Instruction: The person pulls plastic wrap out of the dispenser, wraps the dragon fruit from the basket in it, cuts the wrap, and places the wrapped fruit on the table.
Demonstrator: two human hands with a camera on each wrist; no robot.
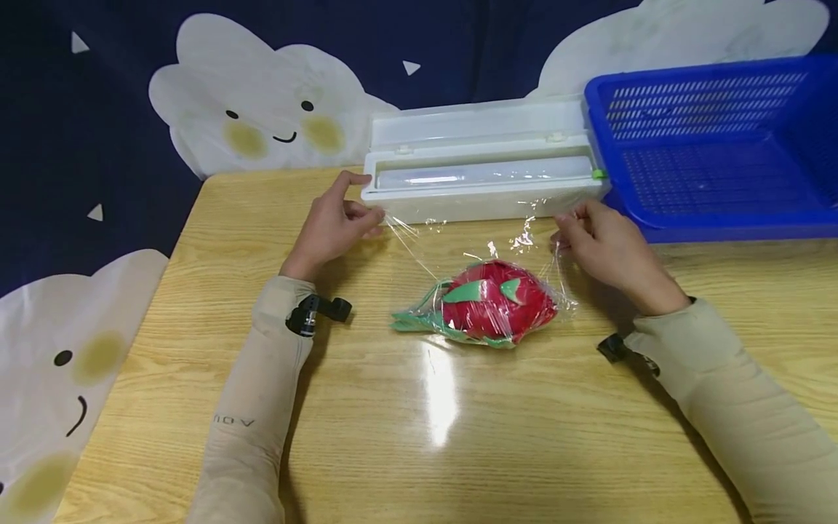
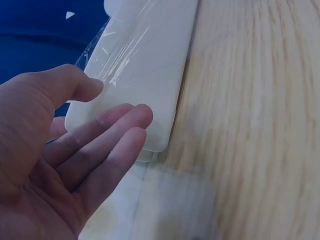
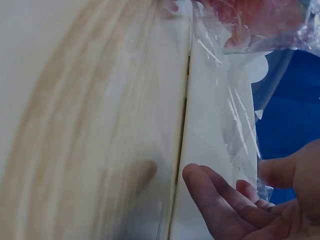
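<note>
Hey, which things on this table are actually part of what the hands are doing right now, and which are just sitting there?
In use:
- left hand and right hand, each holding an edge of the clear plastic film
- white cling-film dispenser box, lid open
- red and green dragon fruit, under the film

Lying about:
- blue slotted plastic basket, beside the dispenser
- cloud-print cloth backdrop

A blue basket [image 1: 713,145] sits on the wooden table [image 1: 458,437].

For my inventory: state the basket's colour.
The basket is blue; the head view shows it best.
</note>
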